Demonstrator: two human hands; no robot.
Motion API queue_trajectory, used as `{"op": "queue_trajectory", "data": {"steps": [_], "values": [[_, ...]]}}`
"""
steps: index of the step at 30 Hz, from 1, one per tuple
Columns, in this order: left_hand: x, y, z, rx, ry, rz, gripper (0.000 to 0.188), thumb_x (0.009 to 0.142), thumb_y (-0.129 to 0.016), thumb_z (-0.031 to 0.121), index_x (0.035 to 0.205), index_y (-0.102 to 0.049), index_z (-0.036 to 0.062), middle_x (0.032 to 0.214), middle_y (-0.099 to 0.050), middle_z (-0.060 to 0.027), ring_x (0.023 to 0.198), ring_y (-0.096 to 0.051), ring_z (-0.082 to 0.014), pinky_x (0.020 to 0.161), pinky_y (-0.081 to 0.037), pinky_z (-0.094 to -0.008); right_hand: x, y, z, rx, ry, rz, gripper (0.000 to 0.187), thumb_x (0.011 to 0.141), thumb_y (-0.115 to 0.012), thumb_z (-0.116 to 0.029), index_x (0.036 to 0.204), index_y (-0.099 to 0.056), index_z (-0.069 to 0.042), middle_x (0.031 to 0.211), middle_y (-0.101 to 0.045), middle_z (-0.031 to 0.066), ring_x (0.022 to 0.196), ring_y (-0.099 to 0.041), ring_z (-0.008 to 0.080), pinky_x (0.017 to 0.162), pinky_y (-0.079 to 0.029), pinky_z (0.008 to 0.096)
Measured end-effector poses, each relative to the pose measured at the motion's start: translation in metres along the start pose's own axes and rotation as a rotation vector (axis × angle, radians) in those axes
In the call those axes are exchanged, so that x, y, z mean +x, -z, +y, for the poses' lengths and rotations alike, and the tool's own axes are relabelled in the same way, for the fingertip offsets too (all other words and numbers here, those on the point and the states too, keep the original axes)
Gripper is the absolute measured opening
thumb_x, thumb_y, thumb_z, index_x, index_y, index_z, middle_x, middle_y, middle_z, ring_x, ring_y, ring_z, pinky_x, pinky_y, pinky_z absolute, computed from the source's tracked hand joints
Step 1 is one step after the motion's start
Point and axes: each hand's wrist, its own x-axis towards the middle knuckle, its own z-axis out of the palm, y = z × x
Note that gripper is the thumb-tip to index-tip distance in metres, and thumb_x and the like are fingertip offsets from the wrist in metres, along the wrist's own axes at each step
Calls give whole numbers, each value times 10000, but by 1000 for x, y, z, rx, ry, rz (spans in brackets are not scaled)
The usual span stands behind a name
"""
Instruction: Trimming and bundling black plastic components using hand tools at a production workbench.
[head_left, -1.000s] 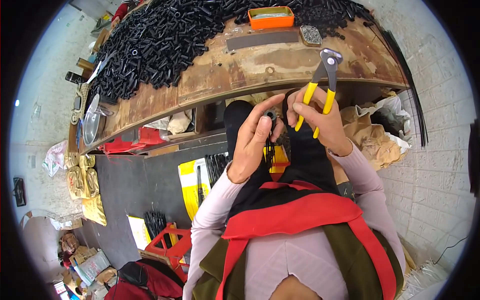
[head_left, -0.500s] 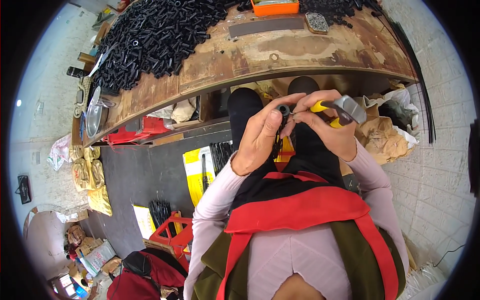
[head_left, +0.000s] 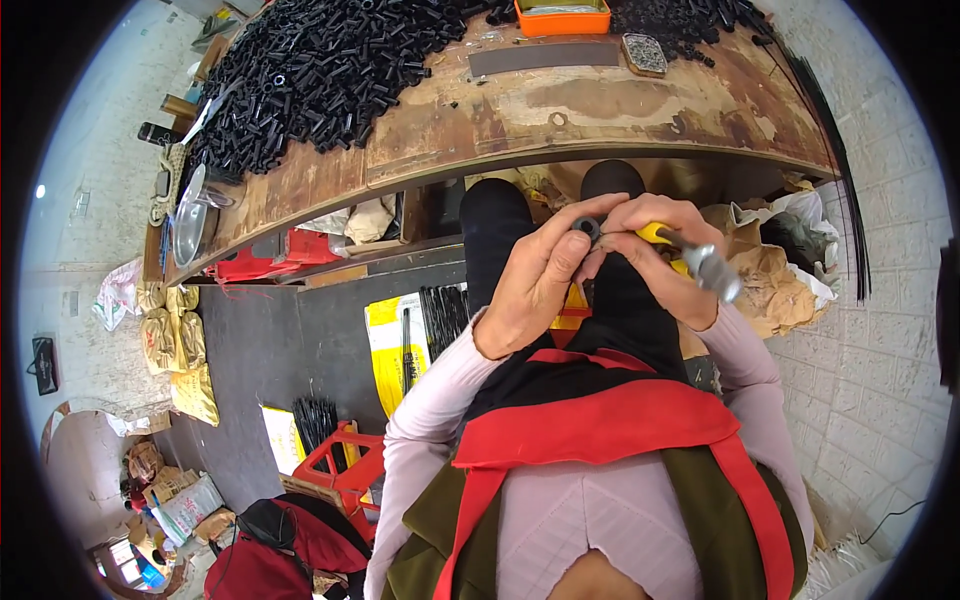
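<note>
My left hand [head_left: 535,275] is closed around a short black plastic tube [head_left: 586,229], its hollow round end turned up between thumb and fingers. My right hand [head_left: 655,255] is closed too, with a hammer [head_left: 715,276] tucked in it. The hammer has a grey metal head sticking out past the knuckles and yellow-and-black parts at the grip. The right fingertips meet the tube's side; anything small pinched there is too hidden to make out. Both hands are held close together above my lap, in front of the bench edge.
A wooden bench [head_left: 520,125] spans ahead, bearing a big heap of black tubes [head_left: 310,75], an orange box [head_left: 563,18] and a small tin of metal bits [head_left: 644,55]. Brown paper and bags [head_left: 765,275] lie at right. A red stool [head_left: 350,470] stands lower left.
The hammer head has tipped downward and slightly right in my right hand. Both hands have shifted a little right and down; the black tube stays in my left hand.
</note>
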Motion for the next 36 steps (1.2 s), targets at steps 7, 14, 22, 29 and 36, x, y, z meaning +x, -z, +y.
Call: {"op": "queue_trajectory", "data": {"steps": [7,14,22,29,36], "values": [[-4,5,6,-113,84,-88,623,1041,-370,421,1478,-301,-19,806,-438,33,696,-341,-70,624,-305,-197,17,15,-4,-112,-35,-137,377,747,-762,53,1048,-547,-26,870,-621,51,822,-593,146,752,-471,271],[2,26,-21,-231,-13,118,694,1011,-369,518,1412,-343,-47,725,-409,12,629,-331,-76,568,-275,-231,26,17,-34,-57,-836,-254,147,907,-625,-70,996,-527,-6,661,-561,23,578,-549,91,536,-418,229],[6,16,-10,-16,48,41,431,1057,-329,389,995,-522,9,685,-407,22,632,-340,-68,582,-288,-220,-1,27,-47,-449,-703,-415,141,964,-561,-155,1032,-541,-33,571,-550,30,466,-526,140,474,-411,280],[5,23,-16,-75,66,-44,527,1039,-300,496,1009,-506,12,684,-390,31,629,-293,-63,567,-238,-224,-5,25,-41,-147,-717,-415,356,991,-501,-173,1296,-482,10,805,-663,85,753,-644,160,702,-484,299],[2,26,-12,-63,110,-86,592,999,-341,572,1034,-465,-5,719,-422,-7,666,-351,-82,597,-285,-231,18,34,-61,-202,-755,-538,348,996,-499,-215,1262,-504,9,784,-627,111,713,-641,191,681,-485,321]]}}
